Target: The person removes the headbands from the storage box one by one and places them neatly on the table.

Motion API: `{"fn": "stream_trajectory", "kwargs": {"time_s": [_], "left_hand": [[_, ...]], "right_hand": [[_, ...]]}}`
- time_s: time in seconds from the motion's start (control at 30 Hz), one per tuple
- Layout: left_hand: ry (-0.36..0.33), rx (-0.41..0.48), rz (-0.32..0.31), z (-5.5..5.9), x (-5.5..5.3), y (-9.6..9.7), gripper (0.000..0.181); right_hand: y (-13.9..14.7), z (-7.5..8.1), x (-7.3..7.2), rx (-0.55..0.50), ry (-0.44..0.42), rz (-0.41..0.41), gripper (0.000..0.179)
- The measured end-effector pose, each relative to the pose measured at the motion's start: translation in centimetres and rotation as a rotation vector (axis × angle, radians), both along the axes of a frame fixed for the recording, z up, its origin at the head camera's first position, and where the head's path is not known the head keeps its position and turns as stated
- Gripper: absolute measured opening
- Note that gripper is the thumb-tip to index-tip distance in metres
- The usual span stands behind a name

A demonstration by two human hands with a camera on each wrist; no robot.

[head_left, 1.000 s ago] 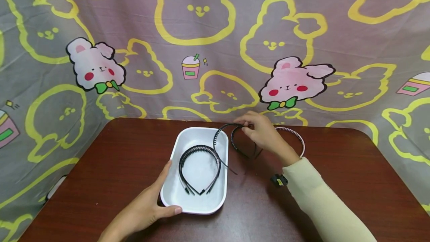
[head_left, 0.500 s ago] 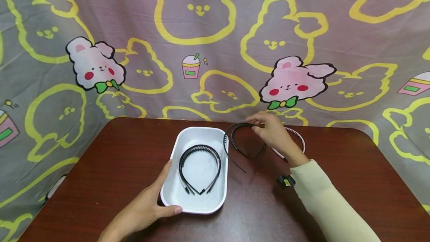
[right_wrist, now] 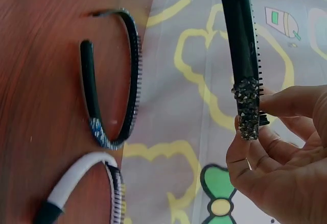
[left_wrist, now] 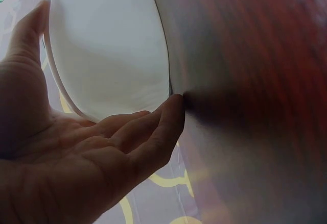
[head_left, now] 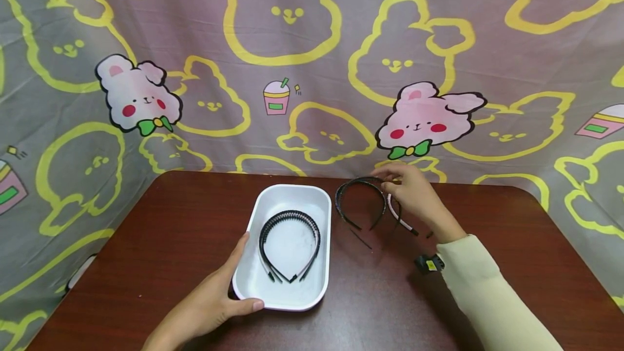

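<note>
My left hand (head_left: 209,291) grips the near left corner of a white tray (head_left: 291,253), its thumb along the near rim. In the left wrist view its fingers bend against the tray's outer wall. Inside the tray lie several nested headbands (head_left: 263,237), black and pale pink. My right hand (head_left: 414,194) pinches a black toothed headband (right_wrist: 240,35) at its top, where dark sparkling stones are set. It hangs over a black headband with blue glitter (right_wrist: 134,76) and a white-covered headband (right_wrist: 79,175), both on the table right of the tray.
The dark red wooden table (head_left: 161,232) has rounded far corners. A grey curtain (head_left: 312,80) with yellow outlines and cartoon rabbits hangs right behind it. A small black camera (head_left: 429,263) sits at the right wrist.
My right hand has moved to the right with the black headband, from above the tray's right rim to above the headbands on the table. The left hand and tray have stayed put.
</note>
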State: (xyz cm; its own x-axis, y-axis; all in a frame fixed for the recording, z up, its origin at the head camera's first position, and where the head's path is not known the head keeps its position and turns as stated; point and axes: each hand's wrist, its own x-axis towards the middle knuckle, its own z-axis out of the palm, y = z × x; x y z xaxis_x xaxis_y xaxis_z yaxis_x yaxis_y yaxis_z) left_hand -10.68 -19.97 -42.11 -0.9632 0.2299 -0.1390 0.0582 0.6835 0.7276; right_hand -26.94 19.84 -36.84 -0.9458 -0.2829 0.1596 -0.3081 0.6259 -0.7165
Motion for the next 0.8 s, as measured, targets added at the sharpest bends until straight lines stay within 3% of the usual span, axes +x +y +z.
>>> {"fn": "stream_trajectory", "kwargs": {"time_s": [0.8], "left_hand": [[0.024, -0.009, -0.013, -0.2, -0.1, -0.2, 0.126]], "right_hand": [[6.9, 0.5, 0.7, 0.068, -0.010, -0.111, 0.035]]}}
